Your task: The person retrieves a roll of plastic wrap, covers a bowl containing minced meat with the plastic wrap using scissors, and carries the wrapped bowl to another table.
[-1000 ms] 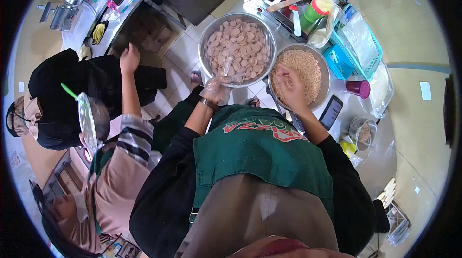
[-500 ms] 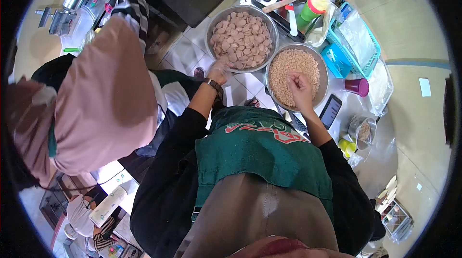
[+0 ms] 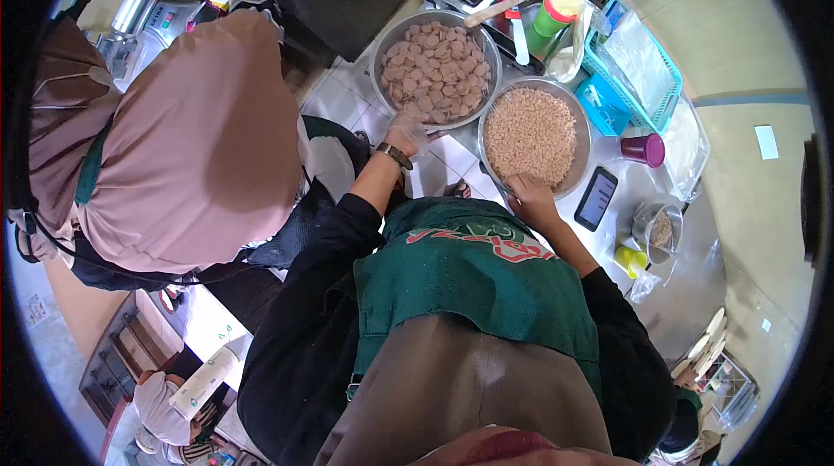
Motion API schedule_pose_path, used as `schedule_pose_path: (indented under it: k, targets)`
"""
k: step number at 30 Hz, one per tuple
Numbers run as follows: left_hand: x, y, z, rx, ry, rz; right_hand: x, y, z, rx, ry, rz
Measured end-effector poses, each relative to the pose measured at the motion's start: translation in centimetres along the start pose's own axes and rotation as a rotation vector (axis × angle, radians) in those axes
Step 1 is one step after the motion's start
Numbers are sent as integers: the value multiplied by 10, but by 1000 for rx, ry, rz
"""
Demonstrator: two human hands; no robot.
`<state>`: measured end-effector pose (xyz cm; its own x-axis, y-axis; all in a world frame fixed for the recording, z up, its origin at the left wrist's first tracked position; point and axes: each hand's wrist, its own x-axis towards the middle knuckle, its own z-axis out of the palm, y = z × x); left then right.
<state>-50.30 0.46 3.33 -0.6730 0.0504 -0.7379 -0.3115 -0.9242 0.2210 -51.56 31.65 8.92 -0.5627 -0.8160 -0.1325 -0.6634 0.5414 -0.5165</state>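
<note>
A metal bowl [image 3: 380, 84] holds many flat brown discs [image 3: 437, 69]. At its near rim is my left hand [image 3: 407, 132], in a clear plastic glove, fingers closed round the rim. To the right stands a second metal bowl [image 3: 580, 140], full of small pale-tan pieces [image 3: 528, 136]. My right hand [image 3: 530, 198], bare, lies at this bowl's near edge with its fingertips bent over the pieces; whether anything is between them is hidden.
A person [image 3: 187, 145] in a pinkish-brown garment stands close on my left. On the right are a phone [image 3: 597, 198], a purple cup [image 3: 643, 150], a turquoise basket [image 3: 665, 112], a green container [image 3: 551, 21] and a wooden-handled tool [image 3: 504, 7]. Another person sits lower left.
My right hand has moved from over the middle of the tan pieces back to the bowl's near edge. My left hand stays at the disc bowl's rim. The person beside me has come closer.
</note>
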Motion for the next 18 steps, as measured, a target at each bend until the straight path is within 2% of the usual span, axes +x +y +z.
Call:
schedule_pose_path:
  k: [2,4,12,15,18]
  targets:
    - [-10,3,11,42,4,-21,-5,3,1,-41,6,-16]
    - [15,-1,-13,-5,14,-16,-10,10,6,-132,-29,-29]
    - [27,-19,-25,-81,-57,37,-28,14,-18,-85,-84,-28]
    - [23,-23,-21,-141,0,-19,-29,11,-20,-59,-60,-24]
    - [21,-22,-19,-85,-93,-21,-29,11,-17,-68,-58,-11]
